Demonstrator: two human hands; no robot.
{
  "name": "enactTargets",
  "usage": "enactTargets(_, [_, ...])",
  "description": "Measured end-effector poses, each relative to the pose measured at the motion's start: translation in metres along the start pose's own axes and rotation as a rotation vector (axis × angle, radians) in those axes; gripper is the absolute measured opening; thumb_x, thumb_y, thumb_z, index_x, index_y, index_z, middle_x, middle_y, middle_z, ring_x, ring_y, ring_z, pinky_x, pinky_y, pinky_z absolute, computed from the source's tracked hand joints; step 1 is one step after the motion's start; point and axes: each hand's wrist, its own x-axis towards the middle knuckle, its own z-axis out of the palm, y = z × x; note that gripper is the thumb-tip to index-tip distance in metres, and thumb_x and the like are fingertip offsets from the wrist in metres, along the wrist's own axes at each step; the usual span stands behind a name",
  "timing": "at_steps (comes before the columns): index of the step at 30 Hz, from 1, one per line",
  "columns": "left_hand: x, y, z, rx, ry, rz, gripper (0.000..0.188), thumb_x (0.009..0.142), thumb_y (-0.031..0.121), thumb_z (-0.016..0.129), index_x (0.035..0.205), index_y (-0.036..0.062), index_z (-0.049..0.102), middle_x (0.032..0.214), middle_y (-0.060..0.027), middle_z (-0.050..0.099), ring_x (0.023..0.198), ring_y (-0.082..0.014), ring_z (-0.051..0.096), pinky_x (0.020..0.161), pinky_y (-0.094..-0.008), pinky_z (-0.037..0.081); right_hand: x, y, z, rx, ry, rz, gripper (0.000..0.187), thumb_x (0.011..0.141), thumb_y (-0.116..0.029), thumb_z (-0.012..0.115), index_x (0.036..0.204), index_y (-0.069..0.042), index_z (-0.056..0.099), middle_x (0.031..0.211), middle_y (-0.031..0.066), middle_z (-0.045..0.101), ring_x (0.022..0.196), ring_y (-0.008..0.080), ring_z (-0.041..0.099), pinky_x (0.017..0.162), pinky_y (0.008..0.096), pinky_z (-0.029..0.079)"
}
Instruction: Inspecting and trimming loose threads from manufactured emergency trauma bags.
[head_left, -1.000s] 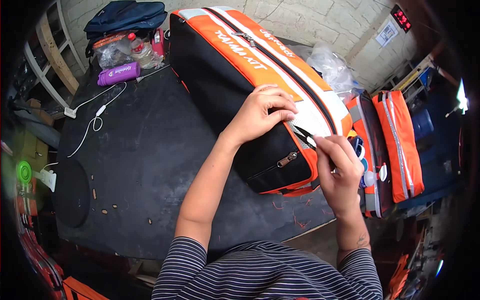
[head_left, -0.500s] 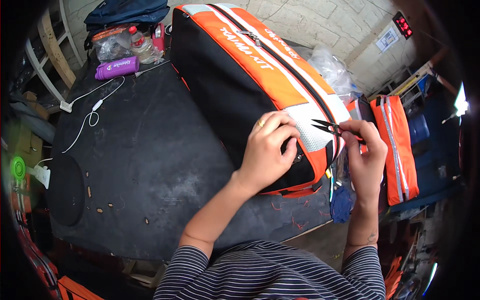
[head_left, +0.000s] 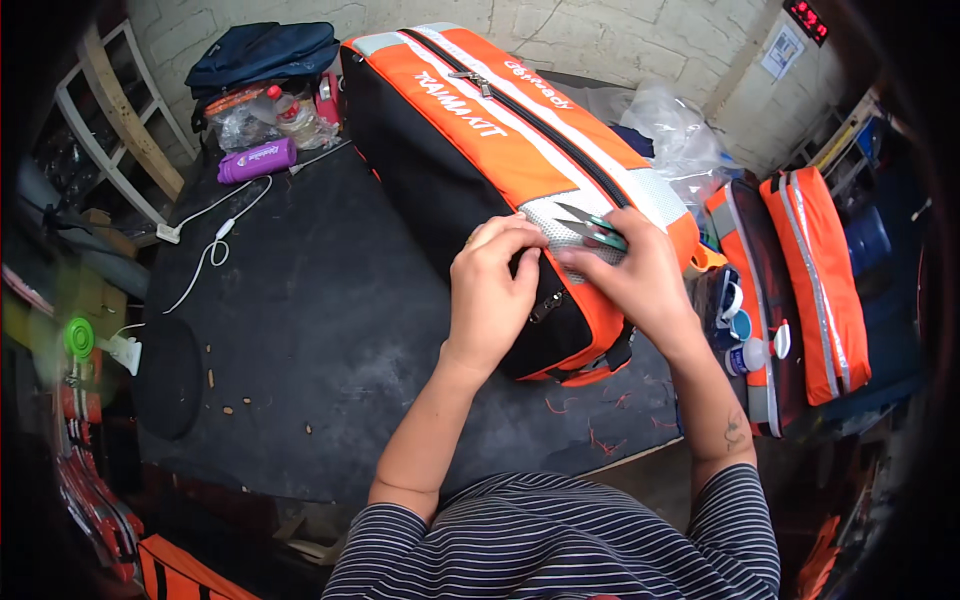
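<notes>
A large orange, black and white zippered bag [head_left: 440,185] lies across the dark table, with reflective silver patches and white lettering on top. My left hand [head_left: 490,285] rests at the bag's near side, thumb and fingers pinched together by the edge of the silver patch. Whatever is between those fingertips is too small to make out. Thread snips [head_left: 603,236] with dark blades and green handles are in my right hand [head_left: 645,280]. Their blades are parted and point left, over the silver patch, close to my left fingertips. A black zipper pull [head_left: 547,305] hangs below.
Loose orange threads [head_left: 603,440] lie on the black table [head_left: 300,350] near its front edge. Bottles [head_left: 735,325] and two orange bags [head_left: 822,290] are at the right. A purple bottle [head_left: 258,161], white cable [head_left: 212,250] and dark blue bag [head_left: 262,55] sit far left.
My right hand has moved left with the snips, from the bag's right end onto the silver patch. My left hand has shifted slightly left. The view has swung a little.
</notes>
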Motion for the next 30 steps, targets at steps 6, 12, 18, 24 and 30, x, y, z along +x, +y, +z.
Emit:
enactTargets(6, [-0.013,0.006,0.004,-0.031,0.010,-0.071,0.011,0.076,-0.005,0.063,0.086,-0.0056,0.067,0.098,-0.0165,0.067,0.103,-0.0286,0.064,0.089,-0.0340,0.049,0.022,0.013,0.006,0.111,-0.122,0.011,0.030,0.070,-0.023,0.077,0.071,0.003,0.062,0.056,0.0123,0.054,0.053,0.0165,0.054,0.054,0.0330,0.043])
enactTargets(12, [-0.008,0.019,0.005,0.171,-0.055,-0.059,0.008,0.074,-0.002,0.065,0.082,-0.0049,0.067,0.097,-0.0165,0.065,0.092,-0.0308,0.065,0.081,-0.0363,0.051,0.024,0.020,0.007,0.183,-0.143,-0.013,0.025,0.073,-0.017,0.075,0.069,0.003,0.060,0.055,0.0105,0.054,0.053,0.0130,0.051,0.052,0.0328,0.042])
enactTargets(18, [0.001,0.023,0.015,0.514,-0.171,0.146,0.010,0.072,-0.001,0.064,0.081,-0.0043,0.062,0.092,-0.0165,0.058,0.086,-0.0337,0.060,0.076,-0.0419,0.051,0.027,0.028,0.004,0.239,-0.197,0.063,0.024,0.070,-0.019,0.076,0.076,0.003,0.068,0.067,0.0207,0.063,0.069,0.0319,0.066,0.066,0.0398,0.049])
enactTargets(24, [0.008,0.015,0.017,0.676,-0.254,0.336,0.010,0.070,-0.002,0.063,0.078,-0.0021,0.058,0.096,-0.0129,0.052,0.090,-0.0304,0.057,0.076,-0.0398,0.050,0.029,0.040,0.006,0.314,-0.153,0.071,0.026,0.067,-0.020,0.077,0.074,0.003,0.067,0.069,0.0194,0.065,0.070,0.0297,0.066,0.067,0.0392,0.050])
enactTargets(30, [-0.006,-0.003,0.021,0.337,-0.069,0.223,0.010,0.071,-0.003,0.061,0.080,-0.0016,0.056,0.095,-0.0106,0.049,0.084,-0.0235,0.055,0.075,-0.0335,0.047,0.027,0.048,-0.004,0.605,-0.166,-0.037,0.028,0.069,-0.016,0.078,0.085,-0.001,0.061,0.075,0.0051,0.062,0.071,0.0098,0.055,0.064,0.0273,0.045])
